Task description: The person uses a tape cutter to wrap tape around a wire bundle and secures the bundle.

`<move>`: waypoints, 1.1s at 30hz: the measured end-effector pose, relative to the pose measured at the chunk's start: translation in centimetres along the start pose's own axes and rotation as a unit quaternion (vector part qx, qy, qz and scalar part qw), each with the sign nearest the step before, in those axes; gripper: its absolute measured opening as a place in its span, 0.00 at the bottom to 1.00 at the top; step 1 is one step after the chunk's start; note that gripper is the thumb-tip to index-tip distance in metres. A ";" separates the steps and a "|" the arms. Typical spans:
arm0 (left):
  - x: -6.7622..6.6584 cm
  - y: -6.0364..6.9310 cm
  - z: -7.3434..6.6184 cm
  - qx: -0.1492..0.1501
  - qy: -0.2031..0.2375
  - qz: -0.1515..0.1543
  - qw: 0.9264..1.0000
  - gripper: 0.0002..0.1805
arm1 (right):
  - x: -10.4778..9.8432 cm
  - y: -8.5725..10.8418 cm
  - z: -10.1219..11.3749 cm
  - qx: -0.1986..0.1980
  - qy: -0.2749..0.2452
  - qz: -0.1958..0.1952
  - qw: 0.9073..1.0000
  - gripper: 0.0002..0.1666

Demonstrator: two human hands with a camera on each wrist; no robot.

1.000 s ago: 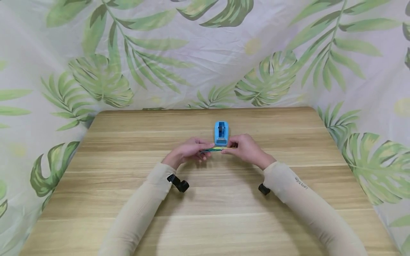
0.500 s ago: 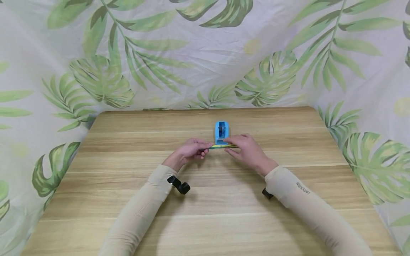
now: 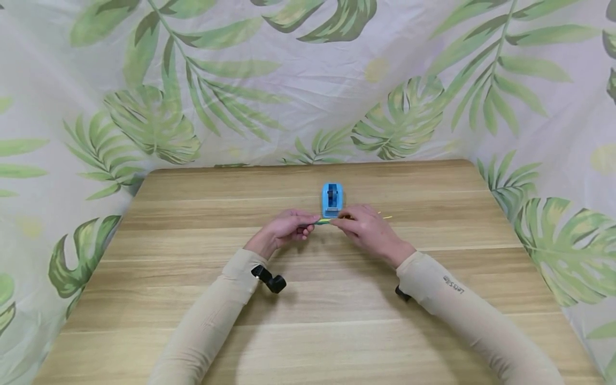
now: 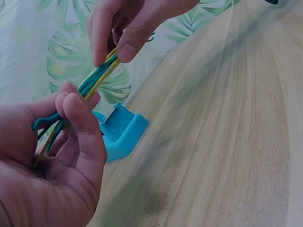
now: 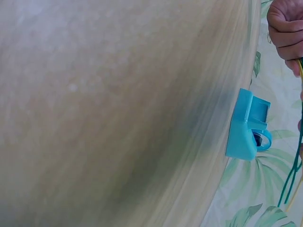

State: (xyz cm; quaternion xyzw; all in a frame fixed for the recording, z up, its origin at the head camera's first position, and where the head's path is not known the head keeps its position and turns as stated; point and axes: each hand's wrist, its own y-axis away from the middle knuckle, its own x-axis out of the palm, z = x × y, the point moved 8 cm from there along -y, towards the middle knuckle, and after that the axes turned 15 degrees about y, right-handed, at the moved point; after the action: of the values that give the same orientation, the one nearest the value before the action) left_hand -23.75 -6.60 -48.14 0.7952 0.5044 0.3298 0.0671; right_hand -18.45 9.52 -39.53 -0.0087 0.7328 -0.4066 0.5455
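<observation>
A bundle of thin green and yellow wires (image 3: 324, 221) stretches between both hands just in front of a blue tape dispenser (image 3: 325, 199). My left hand (image 3: 287, 224) grips the bundle, its fingers curled round it; in the left wrist view, wire ends (image 4: 43, 119) show inside that palm. Thumb and fingertips of my right hand (image 3: 371, 229) pinch the bundle further right. Yellow ends poke out past the right hand in the head view. At the right edge of the right wrist view, loose green wire ends (image 5: 288, 184) hang down, and the right fingers are mostly cut off.
The tape dispenser (image 5: 240, 135) stands on the wooden table (image 3: 317, 342), close behind the wires. A leaf-patterned cloth (image 3: 308, 80) hangs behind the table's far edge. Each wrist carries a small black camera (image 3: 275, 283).
My right hand loosened its fingers half a second ago and now pinches the wires again, with yellow ends showing beyond it. The left fingers, more spread at first, have curled in.
</observation>
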 end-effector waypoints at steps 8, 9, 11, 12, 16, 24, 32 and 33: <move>0.2 0.1 -0.1 0.008 -0.001 0.004 1.000 0.11 | 0.2 0.0 -0.3 0.017 -0.006 -0.010 1.000 0.18; 0.1 0.2 -0.1 0.011 -0.004 0.003 1.000 0.10 | 0.3 0.0 -0.3 0.021 -0.010 -0.009 1.000 0.18; 0.1 0.2 -0.2 0.016 -0.009 0.001 1.000 0.10 | 0.4 0.0 -0.4 0.031 -0.018 -0.006 0.999 0.17; 0.1 0.3 -0.3 0.020 -0.012 -0.001 1.000 0.10 | 0.4 0.0 -0.4 0.036 -0.022 -0.004 0.999 0.16; 0.0 0.4 -0.5 0.035 -0.025 -0.004 0.999 0.08 | 0.6 -0.1 -0.6 0.055 -0.039 0.005 0.998 0.16; -0.1 0.5 -1.1 0.065 -0.051 -0.002 0.997 0.06 | 1.1 -0.3 -0.8 0.083 -0.068 0.045 0.993 0.16; -0.1 0.9 -1.4 0.088 -0.095 0.002 0.992 0.07 | 2.1 -0.2 -1.2 0.131 -0.095 0.135 0.978 0.15; -0.1 0.9 -1.4 0.090 -0.097 0.003 0.991 0.08 | 2.3 -0.1 -1.3 0.138 -0.097 0.151 0.974 0.15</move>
State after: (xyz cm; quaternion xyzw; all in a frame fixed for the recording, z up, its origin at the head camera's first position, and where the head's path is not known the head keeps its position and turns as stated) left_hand -23.93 -7.41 -46.69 0.8279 0.5205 0.2044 0.0432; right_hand -20.46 9.16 -41.19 0.1384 0.6062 -0.4137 0.6650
